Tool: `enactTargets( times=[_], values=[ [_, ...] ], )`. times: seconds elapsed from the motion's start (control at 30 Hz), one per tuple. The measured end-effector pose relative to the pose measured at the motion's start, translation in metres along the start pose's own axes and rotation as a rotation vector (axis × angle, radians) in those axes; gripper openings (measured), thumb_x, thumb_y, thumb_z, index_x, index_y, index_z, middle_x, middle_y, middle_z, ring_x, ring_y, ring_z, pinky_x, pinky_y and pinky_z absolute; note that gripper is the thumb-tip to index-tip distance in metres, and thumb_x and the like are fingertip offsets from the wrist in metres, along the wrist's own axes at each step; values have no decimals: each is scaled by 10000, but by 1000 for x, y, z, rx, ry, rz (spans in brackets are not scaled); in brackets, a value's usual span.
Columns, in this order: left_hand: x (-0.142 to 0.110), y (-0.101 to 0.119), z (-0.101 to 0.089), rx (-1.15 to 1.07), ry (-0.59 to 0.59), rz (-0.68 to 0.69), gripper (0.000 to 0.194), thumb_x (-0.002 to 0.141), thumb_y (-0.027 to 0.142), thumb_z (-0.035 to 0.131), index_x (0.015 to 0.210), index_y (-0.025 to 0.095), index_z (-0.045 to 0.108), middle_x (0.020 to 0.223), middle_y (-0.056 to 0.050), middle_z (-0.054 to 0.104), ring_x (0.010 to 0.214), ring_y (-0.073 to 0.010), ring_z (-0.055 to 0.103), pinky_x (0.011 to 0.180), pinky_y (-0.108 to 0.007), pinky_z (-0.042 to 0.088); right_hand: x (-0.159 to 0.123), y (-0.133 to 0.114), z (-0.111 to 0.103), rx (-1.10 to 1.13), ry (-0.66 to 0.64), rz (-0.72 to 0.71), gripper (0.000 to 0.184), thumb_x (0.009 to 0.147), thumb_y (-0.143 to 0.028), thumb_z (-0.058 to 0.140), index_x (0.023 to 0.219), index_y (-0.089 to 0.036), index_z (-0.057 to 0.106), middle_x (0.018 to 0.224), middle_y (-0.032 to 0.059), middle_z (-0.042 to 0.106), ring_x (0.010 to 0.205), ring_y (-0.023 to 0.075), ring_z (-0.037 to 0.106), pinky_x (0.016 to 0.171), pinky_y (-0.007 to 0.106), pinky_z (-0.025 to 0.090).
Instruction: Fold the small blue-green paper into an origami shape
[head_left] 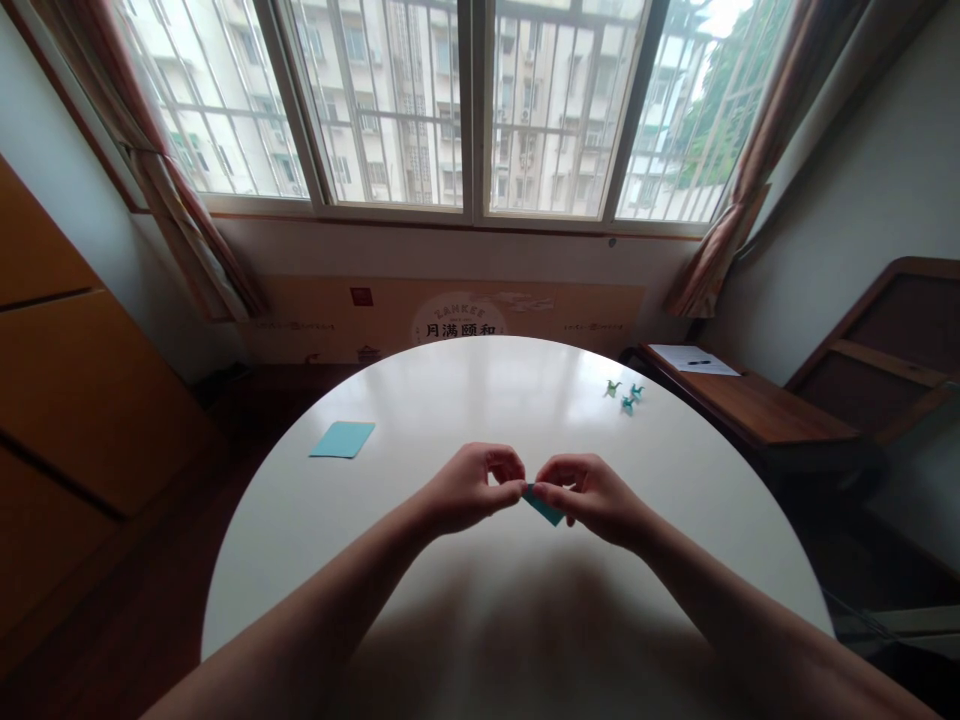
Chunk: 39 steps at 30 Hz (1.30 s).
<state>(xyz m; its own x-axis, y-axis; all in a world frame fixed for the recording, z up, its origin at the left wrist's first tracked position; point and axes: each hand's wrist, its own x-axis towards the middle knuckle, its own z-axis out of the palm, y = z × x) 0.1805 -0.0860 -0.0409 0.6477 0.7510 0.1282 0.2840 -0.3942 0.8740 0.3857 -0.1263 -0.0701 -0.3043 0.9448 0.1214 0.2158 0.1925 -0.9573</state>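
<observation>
A small folded piece of teal origami paper [546,507] is held up over the white round table [300,560], one corner pointing down. My left hand [480,485] pinches its upper left corner between thumb and fingers. From the other side, my right hand [589,495] grips the same paper, thumb in front and fingers partly behind it. The fingers cover part of the paper's upper edge. On the left of the table lies a flat stack of light blue paper squares [343,440]. Three little folded paper cranes, a green one [613,388] and two blue ones [628,403], stand at the far right.
Beyond the table's right edge, a wooden bench [750,400] bears a white sheet [686,360] with a dark pen on it. A brown cabinet [67,380] stands at the left. Barred windows [390,110] with tied curtains [172,220] are behind the table.
</observation>
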Motion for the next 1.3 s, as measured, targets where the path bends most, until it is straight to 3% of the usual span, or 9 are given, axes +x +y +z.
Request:
enactTargets(
  times=[0.3, 0.4, 0.5, 0.63, 0.73, 0.9, 1.1, 1.23, 1.3],
  values=[
    [-1, 2, -13, -4, 56, 15, 43, 649, 114, 625, 631, 153, 622, 635, 13, 589, 639, -113, 523, 552, -200, 405, 0, -1, -11, 37, 62, -56, 297, 845, -426, 715, 787, -136, 692, 632, 17, 605, 531, 111, 526, 463, 212, 434],
    [3, -2, -18, -68, 127, -42, 72, 683, 204, 654, 662, 160, 602, 638, 12, 556, 606, -119, 502, 504, -208, 413, 2, 5, -21, -20, 223, -145, 283, 858, -426, 700, 801, -149, 689, 653, 26, 611, 549, 132, 550, 465, 234, 459],
    [5, -6, -11, -178, 159, -132, 251, 779, 412, 631, 775, 161, 612, 698, -8, 558, 604, -141, 524, 438, -216, 421, 3, 6, -23, -102, 351, -266, 199, 863, -374, 711, 863, -176, 720, 831, 69, 671, 719, 176, 622, 546, 259, 499],
    [4, -7, 3, -380, 23, -297, 534, 856, 640, 508, 852, 131, 670, 821, -82, 635, 670, -171, 597, 446, -224, 443, 0, -2, -16, -277, 326, -518, 73, 903, -273, 689, 911, -220, 740, 905, 71, 689, 849, 201, 649, 720, 331, 544],
    [1, -6, 5, -598, -81, -414, 544, 831, 649, 577, 958, 138, 714, 931, -88, 651, 730, -156, 605, 475, -194, 424, -3, -6, -12, -382, 247, -582, 73, 918, -273, 682, 910, -240, 747, 987, 89, 694, 950, 230, 646, 839, 397, 541],
    [0, -4, 0, -801, -188, -463, 472, 747, 402, 799, 1169, 222, 688, 884, -25, 640, 737, -125, 604, 500, -172, 382, -7, -7, -11, -482, 126, -559, 149, 952, -284, 638, 879, -280, 769, 1270, 91, 625, 1209, 272, 562, 1002, 475, 484],
    [1, -3, 1, -826, -14, -456, 562, 681, 232, 864, 1203, 199, 660, 873, -31, 674, 689, -101, 612, 508, -175, 377, -8, -4, -7, -393, 136, -536, 107, 935, -272, 663, 899, -283, 763, 1457, 52, 488, 1343, 277, 470, 1097, 479, 417],
    [3, -1, 4, -894, 195, -421, 540, 628, 186, 879, 1113, 155, 645, 827, -33, 673, 640, -106, 617, 512, -190, 401, -6, -3, -3, -112, 323, -367, 162, 939, -368, 640, 1026, -244, 698, 1294, 105, 593, 1182, 266, 581, 925, 410, 519],
    [4, 0, 5, -904, 245, -396, 522, 616, 177, 877, 1076, 154, 631, 816, -26, 670, 637, -106, 621, 526, -194, 418, -5, -4, -1, -27, 299, -228, 250, 933, -445, 629, 1010, -211, 675, 1084, 102, 668, 992, 238, 631, 792, 353, 527]
  ],
)
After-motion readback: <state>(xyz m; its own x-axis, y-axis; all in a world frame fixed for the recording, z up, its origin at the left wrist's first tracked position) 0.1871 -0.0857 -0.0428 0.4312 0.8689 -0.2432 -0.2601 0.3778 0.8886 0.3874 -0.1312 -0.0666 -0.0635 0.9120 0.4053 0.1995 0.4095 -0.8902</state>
